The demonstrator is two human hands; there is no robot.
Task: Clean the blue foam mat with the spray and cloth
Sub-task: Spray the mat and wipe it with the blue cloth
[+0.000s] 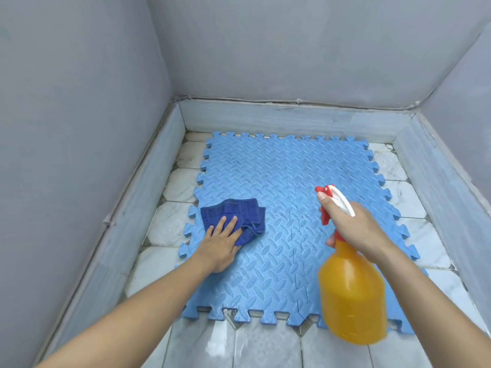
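A light blue foam mat (265, 181) of interlocking tiles covers the tiled floor. On its left part lies a crumpled dark blue cloth (239, 211). My left hand (220, 243) presses flat on the cloth's near edge, fingers straight. My right hand (356, 229) grips the neck of an orange spray bottle (350, 296) held above the mat's right side. The bottle's red and white spray head points away from me, and my forefinger lies along its top toward the red nozzle.
Grey walls (79, 128) close in on the left, back and right, with a pale tiled skirting (292, 118) along their base. White floor tiles (265, 346) show around the mat, wet-looking near the front edge.
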